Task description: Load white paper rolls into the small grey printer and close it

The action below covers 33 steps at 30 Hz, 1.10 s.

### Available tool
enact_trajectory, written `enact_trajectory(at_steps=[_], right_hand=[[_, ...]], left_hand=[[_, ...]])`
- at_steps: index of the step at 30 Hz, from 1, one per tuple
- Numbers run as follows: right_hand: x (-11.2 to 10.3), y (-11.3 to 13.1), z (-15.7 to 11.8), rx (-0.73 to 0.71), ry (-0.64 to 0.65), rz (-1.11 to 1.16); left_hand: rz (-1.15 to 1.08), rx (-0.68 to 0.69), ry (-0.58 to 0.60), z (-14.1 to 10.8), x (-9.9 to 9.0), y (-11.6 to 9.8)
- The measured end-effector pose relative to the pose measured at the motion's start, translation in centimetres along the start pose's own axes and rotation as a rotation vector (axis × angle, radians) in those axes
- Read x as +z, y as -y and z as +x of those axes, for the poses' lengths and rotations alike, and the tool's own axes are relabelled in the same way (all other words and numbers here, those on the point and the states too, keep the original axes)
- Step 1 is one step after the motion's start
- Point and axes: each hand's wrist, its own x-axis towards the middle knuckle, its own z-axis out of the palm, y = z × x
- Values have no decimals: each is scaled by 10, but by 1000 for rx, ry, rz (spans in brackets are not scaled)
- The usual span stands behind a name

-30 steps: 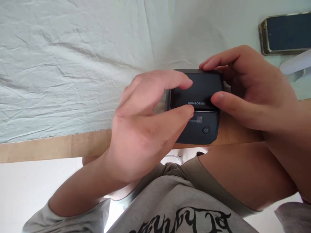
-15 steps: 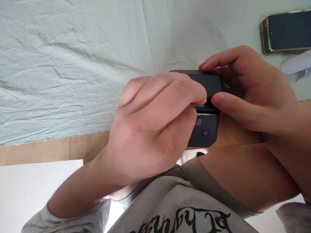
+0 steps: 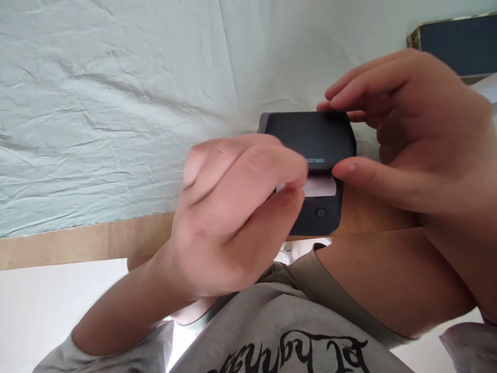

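A small black portable printer (image 3: pixel 314 134) with a power button lies at the table's front edge, partly behind my left hand. A strip of white paper (image 3: pixel 320 186) shows between its raised cover part and its button panel. My left hand (image 3: pixel 240 212) is closed in a pinch of thumb and forefinger at that paper, and its other fingers are curled. Around the printer's right end is my right hand (image 3: pixel 407 124), with the thumb on the front corner of the cover and the fingertips at its back edge.
A phone (image 3: pixel 458 44) in a clear case lies at the back right, with a white object (image 3: pixel 488 88) beside it, mostly hidden by my right hand. A wrinkled pale cloth (image 3: pixel 116 114) covers the table, whose wooden edge (image 3: pixel 85 238) shows in front.
My left hand has drawn down and slightly left, and more white paper shows below the cover. The fingers of my right hand have shifted up and loosened a little.
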Motion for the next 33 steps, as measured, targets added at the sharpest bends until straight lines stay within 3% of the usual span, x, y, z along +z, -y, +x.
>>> enact_trajectory(at_steps=[2,5,7,11,13,16,18,19,23,26,30,33], right_hand=[[-1,-2,1,5,76,-2],[-2,-1,2,110,176,45],[-2,0,2,202,186,90],[-3,-2,-1,234,191,84],[-4,-3,-1,227,199,79],[-5,-4,2,216,214,95],[-6,-4,5,214,234,89],[-6,-4,7,213,250,85],[-8,-6,10,206,290,72],[-9,-8,9,215,286,51],[-7,-9,4,199,291,80],[-4,-8,-2,160,273,48]], left_hand=[[5,-15,-29,-3,1,2],[142,105,-53,-6,-1,5],[216,174,79,-7,-3,9],[165,265,23,-8,-7,14],[148,254,-4,-8,-9,15],[222,144,55,-8,-12,17],[174,190,-1,-9,-11,22],[170,152,57,-9,-9,25],[183,296,-138,-13,3,38],[210,314,-160,-12,10,43],[136,267,-122,-13,9,41],[144,122,15,-20,5,35]])
